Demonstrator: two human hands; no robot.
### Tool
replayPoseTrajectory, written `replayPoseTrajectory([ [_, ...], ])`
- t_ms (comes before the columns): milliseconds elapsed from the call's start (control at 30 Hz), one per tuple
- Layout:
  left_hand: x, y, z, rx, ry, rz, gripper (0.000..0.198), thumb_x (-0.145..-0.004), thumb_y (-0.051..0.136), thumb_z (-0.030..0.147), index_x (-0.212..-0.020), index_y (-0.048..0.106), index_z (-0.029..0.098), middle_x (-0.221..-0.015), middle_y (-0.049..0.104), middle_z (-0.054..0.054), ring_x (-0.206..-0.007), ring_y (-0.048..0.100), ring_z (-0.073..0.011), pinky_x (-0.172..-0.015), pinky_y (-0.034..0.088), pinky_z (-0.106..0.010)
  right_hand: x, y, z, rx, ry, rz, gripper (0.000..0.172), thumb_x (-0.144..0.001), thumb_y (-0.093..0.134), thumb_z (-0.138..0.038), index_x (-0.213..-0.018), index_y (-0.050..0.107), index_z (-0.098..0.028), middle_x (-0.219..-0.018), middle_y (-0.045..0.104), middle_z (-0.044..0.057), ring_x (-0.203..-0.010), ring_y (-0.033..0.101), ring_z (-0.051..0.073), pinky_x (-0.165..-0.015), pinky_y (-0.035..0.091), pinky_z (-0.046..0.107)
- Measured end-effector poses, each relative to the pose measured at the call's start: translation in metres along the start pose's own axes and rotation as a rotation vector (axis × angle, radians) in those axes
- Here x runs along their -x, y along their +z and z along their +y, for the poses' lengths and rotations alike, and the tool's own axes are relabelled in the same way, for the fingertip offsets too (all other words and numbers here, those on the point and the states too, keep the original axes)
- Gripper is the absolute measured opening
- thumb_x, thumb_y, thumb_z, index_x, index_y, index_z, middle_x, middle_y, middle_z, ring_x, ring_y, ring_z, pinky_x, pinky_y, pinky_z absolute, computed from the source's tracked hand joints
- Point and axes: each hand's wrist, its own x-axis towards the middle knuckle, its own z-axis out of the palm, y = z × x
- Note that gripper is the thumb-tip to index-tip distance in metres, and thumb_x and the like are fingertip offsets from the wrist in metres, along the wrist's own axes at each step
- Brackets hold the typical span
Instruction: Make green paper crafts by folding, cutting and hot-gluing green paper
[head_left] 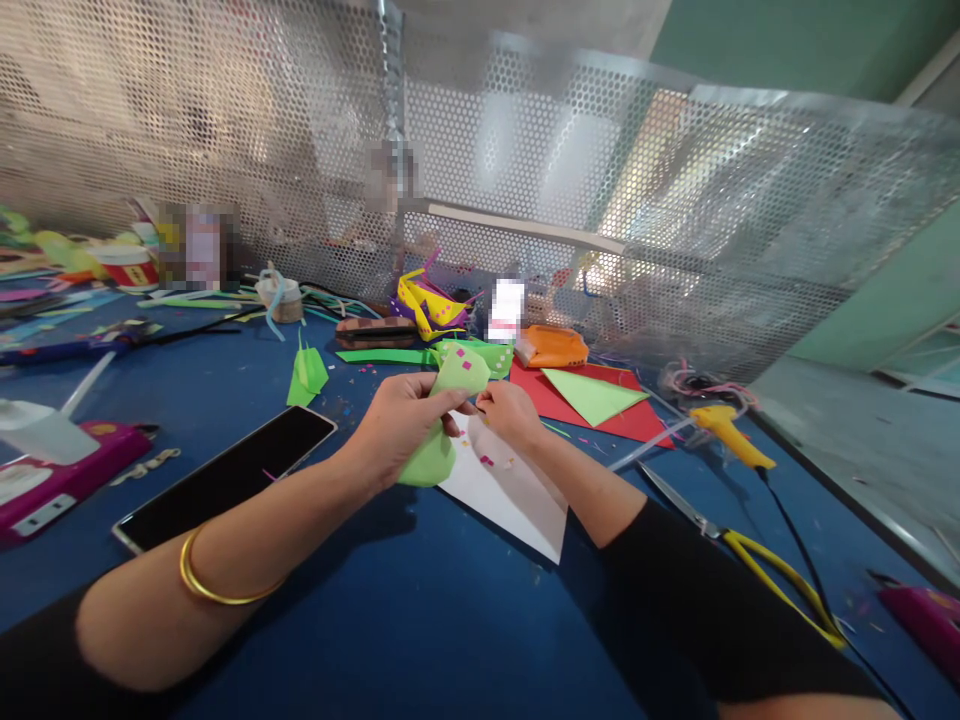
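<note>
My left hand is closed around a light green paper piece, which has pink square spots on its upper part. The lower end of the piece hangs below my fingers. Close to its right edge, my right hand has its fingers pinched together, and whatever they hold is too small to make out. Under both hands lies a white sheet of paper with small pink and yellow bits scattered on it. Just behind the green piece is a brighter green dotted paper shape.
Red paper with a green triangle lies right, near a yellow glue gun and yellow-handled scissors. Left are a phone and a magenta power strip. A perforated metal screen stands behind the blue table.
</note>
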Motion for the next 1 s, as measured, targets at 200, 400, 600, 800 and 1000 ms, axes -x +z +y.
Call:
replayPoseTrajectory([
  [200, -0.0009, -0.0013, -0.0011, -0.001, -0.004, 0.004, 0.016, -0.074, 0.068, 0.029, -0.065, 0.07, 0.015, -0.048, 0.059, 0.001, -0.044, 0.051, -0.0088, -0.047, 0.037, -0.02, -0.0025, -0.0027, 0.0022, -0.027, -0.011, -0.027, 0.031, -0.092, 0.056, -0.034, -0.119, 0.057, -0.017, -0.12, 0.059, 0.009, -0.1, 0.061, 0.021, -0.084, 0.053, 0.041],
  [400, -0.0001, 0.0009, -0.0003, -0.019, 0.011, -0.007, 0.017, -0.074, 0.067, 0.03, -0.065, 0.071, 0.016, -0.048, 0.059, 0.001, -0.046, 0.051, -0.0103, -0.049, 0.038, -0.022, -0.0048, -0.0014, 0.0005, -0.017, 0.0, -0.037, 0.031, -0.093, 0.056, -0.034, -0.12, 0.057, -0.018, -0.122, 0.059, 0.009, -0.102, 0.061, 0.021, -0.086, 0.052, 0.042],
  [600, 0.0003, 0.001, 0.0005, -0.031, 0.01, -0.003, 0.017, -0.074, 0.066, 0.029, -0.064, 0.07, 0.017, -0.049, 0.059, 0.001, -0.046, 0.05, -0.0104, -0.05, 0.038, -0.022, -0.0049, -0.0051, -0.0039, -0.021, 0.009, -0.074, 0.032, -0.092, 0.057, -0.034, -0.121, 0.057, -0.018, -0.122, 0.059, 0.009, -0.102, 0.061, 0.021, -0.085, 0.053, 0.042],
  [800, -0.0003, -0.0006, -0.0024, -0.02, 0.017, 0.0, 0.017, -0.074, 0.067, 0.031, -0.066, 0.071, 0.016, -0.05, 0.06, 0.001, -0.047, 0.05, -0.0096, -0.05, 0.037, -0.021, -0.0044, -0.0027, 0.0011, -0.013, -0.004, -0.049, 0.032, -0.093, 0.056, -0.034, -0.12, 0.057, -0.018, -0.122, 0.059, 0.009, -0.102, 0.061, 0.021, -0.085, 0.053, 0.042],
  [1000, -0.0016, -0.0005, -0.0015, -0.009, 0.006, -0.008, 0.018, -0.074, 0.069, 0.032, -0.067, 0.071, 0.016, -0.049, 0.059, 0.001, -0.047, 0.05, -0.0097, -0.049, 0.037, -0.021, -0.0028, -0.0051, 0.003, 0.007, -0.055, -0.027, 0.032, -0.092, 0.056, -0.034, -0.12, 0.057, -0.018, -0.121, 0.059, 0.009, -0.101, 0.061, 0.021, -0.085, 0.053, 0.042],
])
